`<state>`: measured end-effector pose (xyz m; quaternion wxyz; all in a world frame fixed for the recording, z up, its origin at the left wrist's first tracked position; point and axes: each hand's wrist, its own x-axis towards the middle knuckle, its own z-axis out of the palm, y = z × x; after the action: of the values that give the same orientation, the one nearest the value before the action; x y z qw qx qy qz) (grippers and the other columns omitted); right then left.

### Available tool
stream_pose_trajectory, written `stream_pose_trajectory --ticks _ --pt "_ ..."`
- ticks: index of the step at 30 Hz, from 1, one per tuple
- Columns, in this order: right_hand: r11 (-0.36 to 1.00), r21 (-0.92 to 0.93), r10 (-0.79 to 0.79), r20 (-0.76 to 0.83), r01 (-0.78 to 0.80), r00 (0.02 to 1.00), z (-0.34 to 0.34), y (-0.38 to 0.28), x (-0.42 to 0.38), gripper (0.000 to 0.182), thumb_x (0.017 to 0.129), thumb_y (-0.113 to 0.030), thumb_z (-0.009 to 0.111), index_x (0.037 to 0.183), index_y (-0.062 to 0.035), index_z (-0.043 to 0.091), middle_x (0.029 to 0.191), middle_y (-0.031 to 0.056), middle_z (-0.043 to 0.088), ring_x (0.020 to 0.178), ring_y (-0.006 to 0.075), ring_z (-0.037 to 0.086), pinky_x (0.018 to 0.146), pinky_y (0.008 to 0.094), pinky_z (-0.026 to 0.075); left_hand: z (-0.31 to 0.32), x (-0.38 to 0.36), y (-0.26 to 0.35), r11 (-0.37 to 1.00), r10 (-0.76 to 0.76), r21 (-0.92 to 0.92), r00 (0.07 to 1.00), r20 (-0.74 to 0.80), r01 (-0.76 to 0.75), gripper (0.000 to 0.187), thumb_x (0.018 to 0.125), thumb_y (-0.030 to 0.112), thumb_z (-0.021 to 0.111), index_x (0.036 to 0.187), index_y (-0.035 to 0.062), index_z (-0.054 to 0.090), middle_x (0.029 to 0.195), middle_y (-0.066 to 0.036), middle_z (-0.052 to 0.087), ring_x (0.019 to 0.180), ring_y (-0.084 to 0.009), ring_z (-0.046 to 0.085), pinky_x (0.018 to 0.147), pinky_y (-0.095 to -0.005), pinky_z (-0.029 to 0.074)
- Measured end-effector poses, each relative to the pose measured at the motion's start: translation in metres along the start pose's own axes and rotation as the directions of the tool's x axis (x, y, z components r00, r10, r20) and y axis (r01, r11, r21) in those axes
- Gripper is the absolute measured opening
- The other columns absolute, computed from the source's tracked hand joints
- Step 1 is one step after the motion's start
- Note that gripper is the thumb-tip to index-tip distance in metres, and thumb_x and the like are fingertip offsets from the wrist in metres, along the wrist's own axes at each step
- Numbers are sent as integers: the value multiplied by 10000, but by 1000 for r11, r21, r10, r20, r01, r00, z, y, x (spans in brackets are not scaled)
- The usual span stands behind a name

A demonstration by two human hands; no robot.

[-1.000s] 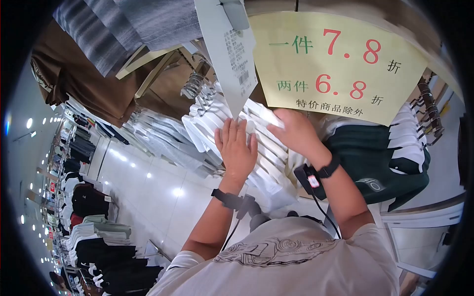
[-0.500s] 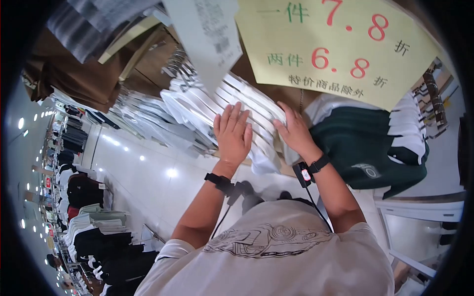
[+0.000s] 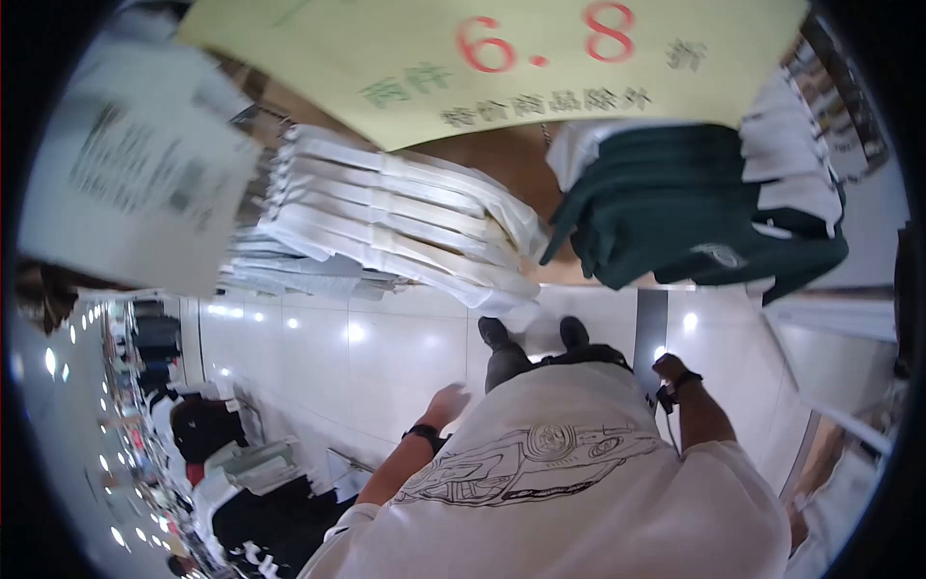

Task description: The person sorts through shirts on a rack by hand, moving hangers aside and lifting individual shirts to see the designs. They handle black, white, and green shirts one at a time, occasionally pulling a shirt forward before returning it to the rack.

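My left hand [image 3: 448, 403] hangs low beside my body, over the pale floor, and is smeared by motion, so its fingers cannot be made out. On my other side, my right hand [image 3: 669, 368] is lowered near my hip with its fingers curled; anything inside it is too small to see. Both hands are apart from the hanging clothes. Ahead of me hangs a row of white shirts [image 3: 386, 207], and to its right are dark green shirts [image 3: 675, 203] with white ones behind.
A yellow sign [image 3: 540, 77] with red numbers hangs above the shirts. At the upper left is a white printed tag [image 3: 145, 183]. Black garments [image 3: 280, 526] hang at the lower left. A white-edged shelf [image 3: 839, 323] stands at the right.
Both hands have left the white shirts and dropped to my sides. The view has shifted, with the white tag now farther left and the sign partly out of view at the top.
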<state>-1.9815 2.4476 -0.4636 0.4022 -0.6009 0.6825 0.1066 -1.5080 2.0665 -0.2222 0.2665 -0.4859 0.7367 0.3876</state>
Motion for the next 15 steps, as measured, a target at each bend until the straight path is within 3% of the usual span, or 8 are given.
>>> stream_pose_trajectory --ticks 1,2,3,8,9,11,13,15 --pt "836 539 168 -71 -104 983 49 17 -9 179 884 -185 625 988 -114 752 947 97 749 947 306 727 817 439 601 18 3 -72 987 26 155 999 39 -31 457 982 353 575 1308 39 639 1370 -235 617 1286 -368 578 1103 -423 450" --pt "817 562 186 -54 -124 981 60 9 -22 179 884 -185 625 988 -114 752 947 97 749 947 306 727 817 439 601 28 7 -119 951 52 300 995 80 -74 447 981 354 573 1293 44 653 1346 -233 636 1266 -365 597 1086 -425 468" --pt "913 394 123 -29 -102 992 56 4 -31 166 867 -185 642 975 -117 748 958 110 746 945 302 725 825 433 597 7 -25 -82 949 -219 229 976 -12 216 428 973 336 581 1280 50 662 1276 -212 679 1227 -368 619 1056 -436 493" --pt "996 60 67 -127 -60 990 29 -5 13 167 793 -214 721 923 -109 737 972 133 739 922 303 722 864 420 574 -36 -15 -16 977 183 167 918 -351 -131 338 944 202 622 1237 42 677 1212 -213 693 1158 -376 642 1013 -439 510" --pt "999 -20 34 -312 -42 949 10 -17 23 169 785 -220 731 906 -101 732 965 125 739 919 309 721 864 418 574 -51 -13 27 931 357 227 849 -389 -287 305 946 161 621 1219 41 683 1217 -211 689 1150 -378 642 1009 -445 508" --pt "703 683 276 -519 198 809 -14 -30 49 163 845 -197 700 936 -64 729 984 127 742 944 295 723 854 408 579 -87 -27 139 794 608 262 721 -333 -548 271 916 83 635 1177 48 700 1194 -183 697 1127 -353 654 999 -451 508" --pt "278 958 543 -218 71 811 -131 -88 9 212 898 -206 669 1014 -37 723 1005 146 745 916 272 736 830 391 583 -119 -59 234 440 896 484 405 -181 -757 302 869 23 671 1167 67 695 1132 -154 705 1065 -363 664 925 -452 531" --pt "412 888 501 -406 202 764 -130 -84 29 279 922 -234 672 1082 -8 704 928 107 723 798 196 716 745 342 570 -146 -91 297 180 984 559 147 -104 -809 309 858 24 677 1164 65 691 1116 -152 702 1034 -362 663 908 -453 530"
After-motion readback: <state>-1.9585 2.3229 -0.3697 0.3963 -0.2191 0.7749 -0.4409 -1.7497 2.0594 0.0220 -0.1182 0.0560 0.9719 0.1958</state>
